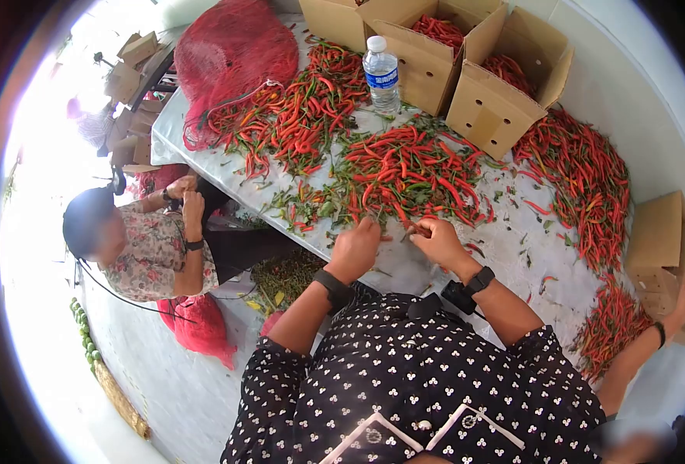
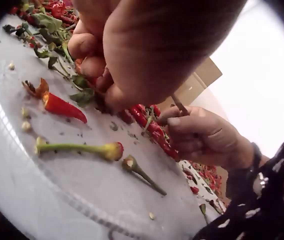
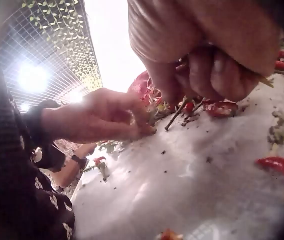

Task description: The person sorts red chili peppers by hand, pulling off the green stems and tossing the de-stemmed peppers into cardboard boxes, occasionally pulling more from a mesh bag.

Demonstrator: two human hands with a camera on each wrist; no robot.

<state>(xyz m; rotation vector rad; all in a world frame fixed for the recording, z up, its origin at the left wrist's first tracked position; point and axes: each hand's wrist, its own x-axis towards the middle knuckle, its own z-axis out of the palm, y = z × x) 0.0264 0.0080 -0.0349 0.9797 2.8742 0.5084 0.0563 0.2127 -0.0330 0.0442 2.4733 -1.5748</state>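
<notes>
At the near edge of a heap of red chili peppers, both hands work close together. My left hand has its fingers curled down at the heap, with red chili pepper showing between fingers and thumb in the left wrist view. My right hand pinches a thin, brownish chili pepper; most of it is hidden behind the fingers in the right wrist view. Below the left hand lie a broken red chili piece and loose green stems on the pale tabletop.
A water bottle and cardboard boxes stand behind the heap. Another chili pile lies right. A red net sack sits back left. One person works at left; another person's arm reaches in at right.
</notes>
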